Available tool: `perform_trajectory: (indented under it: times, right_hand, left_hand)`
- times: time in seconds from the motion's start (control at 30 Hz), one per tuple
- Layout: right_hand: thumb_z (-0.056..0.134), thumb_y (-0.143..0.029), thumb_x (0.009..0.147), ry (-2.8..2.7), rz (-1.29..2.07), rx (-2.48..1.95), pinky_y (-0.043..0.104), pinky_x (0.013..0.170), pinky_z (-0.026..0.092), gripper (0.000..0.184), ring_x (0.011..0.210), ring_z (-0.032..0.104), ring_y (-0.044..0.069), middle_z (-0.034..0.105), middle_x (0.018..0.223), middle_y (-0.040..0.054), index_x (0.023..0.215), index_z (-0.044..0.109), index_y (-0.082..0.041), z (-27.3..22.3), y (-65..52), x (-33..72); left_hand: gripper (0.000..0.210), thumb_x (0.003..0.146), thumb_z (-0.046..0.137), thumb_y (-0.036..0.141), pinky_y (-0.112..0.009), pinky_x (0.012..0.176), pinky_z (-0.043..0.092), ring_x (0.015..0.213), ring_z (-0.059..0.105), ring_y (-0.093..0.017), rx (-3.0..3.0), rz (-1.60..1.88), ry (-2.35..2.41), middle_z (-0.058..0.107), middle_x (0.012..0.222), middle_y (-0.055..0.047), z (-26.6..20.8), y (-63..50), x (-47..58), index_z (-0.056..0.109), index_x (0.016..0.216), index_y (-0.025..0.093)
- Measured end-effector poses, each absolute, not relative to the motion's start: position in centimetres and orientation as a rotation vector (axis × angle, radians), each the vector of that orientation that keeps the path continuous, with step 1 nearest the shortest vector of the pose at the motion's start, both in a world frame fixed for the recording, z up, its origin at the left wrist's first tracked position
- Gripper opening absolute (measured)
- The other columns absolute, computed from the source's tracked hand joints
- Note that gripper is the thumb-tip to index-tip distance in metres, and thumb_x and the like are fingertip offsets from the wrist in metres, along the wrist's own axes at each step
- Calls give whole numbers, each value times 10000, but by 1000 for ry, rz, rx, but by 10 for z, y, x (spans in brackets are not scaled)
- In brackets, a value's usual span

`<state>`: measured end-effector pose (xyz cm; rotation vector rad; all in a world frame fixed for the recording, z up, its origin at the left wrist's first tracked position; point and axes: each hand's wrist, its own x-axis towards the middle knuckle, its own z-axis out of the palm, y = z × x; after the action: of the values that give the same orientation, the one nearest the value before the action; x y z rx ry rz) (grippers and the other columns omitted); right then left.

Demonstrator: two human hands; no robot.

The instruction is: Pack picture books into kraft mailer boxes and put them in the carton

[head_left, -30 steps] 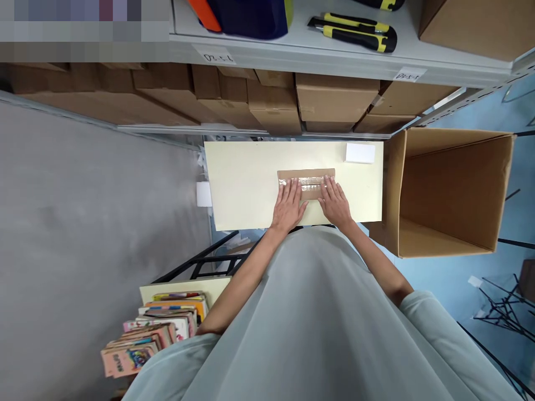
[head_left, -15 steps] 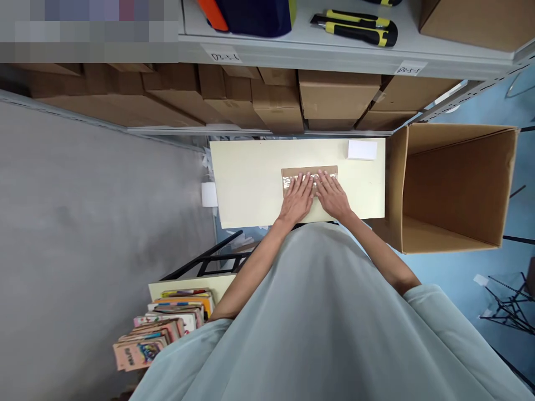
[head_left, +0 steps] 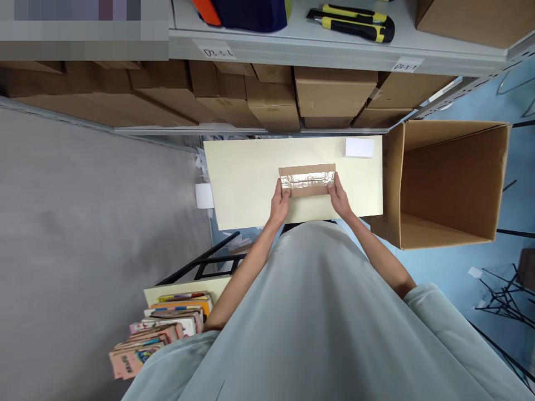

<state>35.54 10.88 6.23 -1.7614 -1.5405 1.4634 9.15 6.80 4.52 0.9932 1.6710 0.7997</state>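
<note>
The package [head_left: 308, 181] between the two grips is a flat brown cardboard oblong, dull except for a band of clear tape [head_left: 301, 180], glossy and wrinkled, running along its length. Beneath it spreads the smooth cream table [head_left: 242, 178] (whether package and table touch cannot be told from above). Ahead of the right grip, near the table's far edge, lies a small white box [head_left: 359, 147]; farther to that grip's right stands a large open carton [head_left: 393, 184]. Well beyond both grips, a grey shelf [head_left: 251, 51] bears black-and-yellow cutters [head_left: 355, 28], with brown boxes [head_left: 334, 94] below. Stacked books [head_left: 163, 328] sit behind and left of the left grip. The left hand [head_left: 280, 207] pinches the package's left end, thumb nearest the body; the right hand [head_left: 340, 201] pinches the right end, both forearms angled forward and inward.
</note>
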Motion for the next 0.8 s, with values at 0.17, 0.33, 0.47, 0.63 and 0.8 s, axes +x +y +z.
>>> perform_trajectory:
  times: [0.17, 0.33, 0.47, 0.63, 0.8]
  right_hand:
    - [228, -842, 1085, -1362, 1583, -1782, 531, 1423, 240, 943, 1727, 275, 257, 280, 1858, 18, 1825, 127, -267, 50, 118, 352]
    - [189, -561, 1171, -1914, 1171, -1849, 580, 1439, 154, 775, 1757, 156, 282, 220, 1872, 86, 1825, 82, -161, 57, 122, 337]
    - [227, -346, 1169, -2474, 965, -1579, 532, 1451, 122, 676, 1758, 141, 254, 224, 1866, 90, 1808, 202, -126, 66, 113, 320]
    - [264, -425, 1182, -2466, 892, -1648, 555, 1449, 97, 677, 1756, 149, 270, 218, 1865, 87, 1795, 268, -136, 69, 112, 349]
    - [249, -432, 1178, -2344, 895, -1733, 567, 1445, 132, 690, 1763, 85, 286, 138, 1880, 103, 1792, 272, -119, 74, 113, 361]
  left_hand:
    - [840, 1066, 451, 774, -494, 1398, 308, 1639, 456, -334, 846, 711, 1585, 541, 1718, -121, 42, 80, 93, 489, 1694, 218]
    - [964, 1080, 397, 745, -580, 1434, 76, 1762, 69, -348, 1284, 566, 1763, 191, 1866, -190, 53, 86, 110, 253, 1785, 102]
    - [778, 1144, 266, 546, -544, 1443, 17, 1763, 99, -281, 1821, 426, 1481, 226, 1864, -148, 59, 83, 133, 256, 1791, 113]
    - [758, 1126, 347, 496, -553, 1442, -2, 1755, 149, -300, 1834, 401, 1510, 227, 1859, -150, 60, 73, 110, 296, 1784, 122]
    - [757, 1124, 368, 487, -588, 1433, -26, 1761, 93, -318, 1710, 499, 1605, 199, 1862, -168, 62, 67, 99, 312, 1775, 104]
